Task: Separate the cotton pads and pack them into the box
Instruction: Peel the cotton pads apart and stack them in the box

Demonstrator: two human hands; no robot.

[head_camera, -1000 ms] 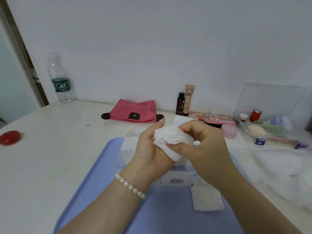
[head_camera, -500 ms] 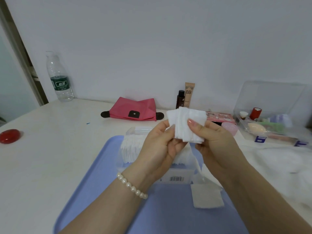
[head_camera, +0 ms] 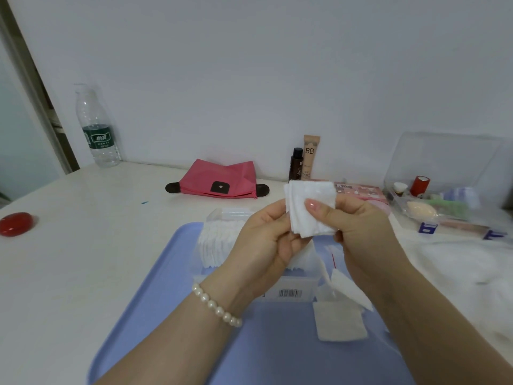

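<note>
Since a second ago the crumpled wad between the hands has been flattened into a small fanned stack of cotton pads (head_camera: 308, 211), now lifted a little higher above the tray. Her right hand (head_camera: 358, 229) pinches the stack, thumb across its front face and fingers curled behind, while the left hand (head_camera: 266, 240) grips the stack's left and lower edge, thumb tip touching the pads. A pearl bracelet (head_camera: 215, 306) circles the left wrist. Directly beneath the hands sits the clear box (head_camera: 288, 291), a barcode on its near wall, with rows of white pads standing packed in its left part. Just right of the box a loose pad (head_camera: 340, 320) lies flat on the blue tray (head_camera: 155, 295), with another pad tilted above it. Farther back on the white table (head_camera: 69, 259) lie a pink pouch (head_camera: 219, 179), a dark bottle (head_camera: 295, 163) beside a BB cream tube (head_camera: 310, 157), and a water bottle (head_camera: 97, 129) by the wall. At far left rests a red case (head_camera: 15, 223); at right a clear organiser (head_camera: 444, 201) holds small cosmetics.
</note>
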